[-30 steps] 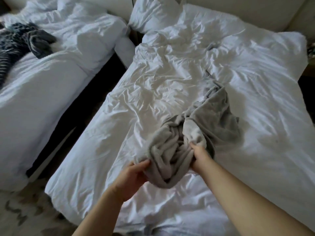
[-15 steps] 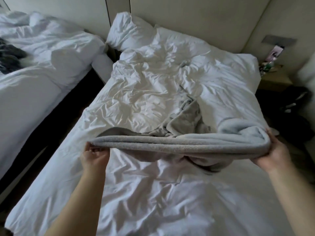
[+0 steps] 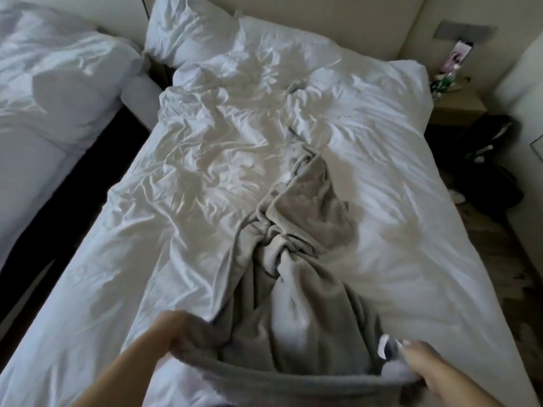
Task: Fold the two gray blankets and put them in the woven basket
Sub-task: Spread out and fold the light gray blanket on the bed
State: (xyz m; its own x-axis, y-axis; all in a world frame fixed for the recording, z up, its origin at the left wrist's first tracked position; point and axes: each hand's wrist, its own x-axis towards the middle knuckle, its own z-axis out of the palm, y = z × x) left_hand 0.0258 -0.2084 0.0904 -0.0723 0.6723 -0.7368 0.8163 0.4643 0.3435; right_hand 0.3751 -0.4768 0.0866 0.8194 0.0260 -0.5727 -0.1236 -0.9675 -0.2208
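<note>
1. Two hands work the near edge. The left hand (image 3: 173,333) grips the near-left corner of the gray blanket (image 3: 302,304), fingers curled into the cloth. The right hand (image 3: 423,365) pinches the near-right corner and is slightly blurred.
2. The near hem spans from hand to hand.
3. The rest of the blanket trails up the middle of the white duvet (image 3: 191,186), twisted and bunched midway, with the far end lying on the duvet.
4. Far: pillow (image 3: 188,27) at the head, second bed (image 3: 58,83) to the left, nightstand (image 3: 458,107) to the right.
</note>
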